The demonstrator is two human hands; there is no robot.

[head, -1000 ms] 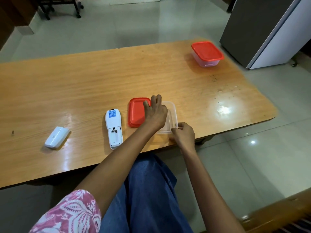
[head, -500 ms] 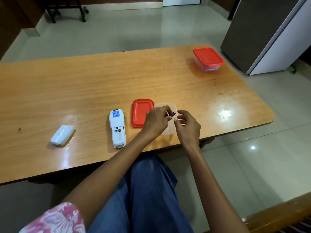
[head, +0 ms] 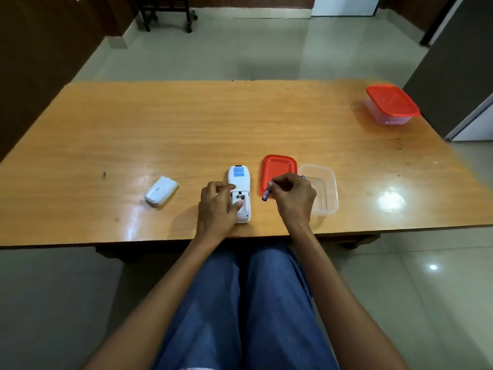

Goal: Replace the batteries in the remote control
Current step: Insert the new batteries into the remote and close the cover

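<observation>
A white remote control (head: 239,180) lies face down near the table's front edge, its battery bay uncovered. My left hand (head: 217,209) rests on its left side, thumb over the bay. My right hand (head: 292,197) is just to the right, above the table, pinching a blue battery (head: 267,192) that points down-left; a second blue tip shows at the knuckles. The white battery cover (head: 160,194) lies apart at the left.
A red lid (head: 277,168) lies upside down right of the remote, with an open clear container (head: 324,190) beside it. A closed red-lidded box (head: 390,104) stands at the far right corner. A dark cabinet stands past the table's right end.
My left hand has left the clear container and come to the remote. My right hand has taken the battery and carried it left, over the red lid's edge.
</observation>
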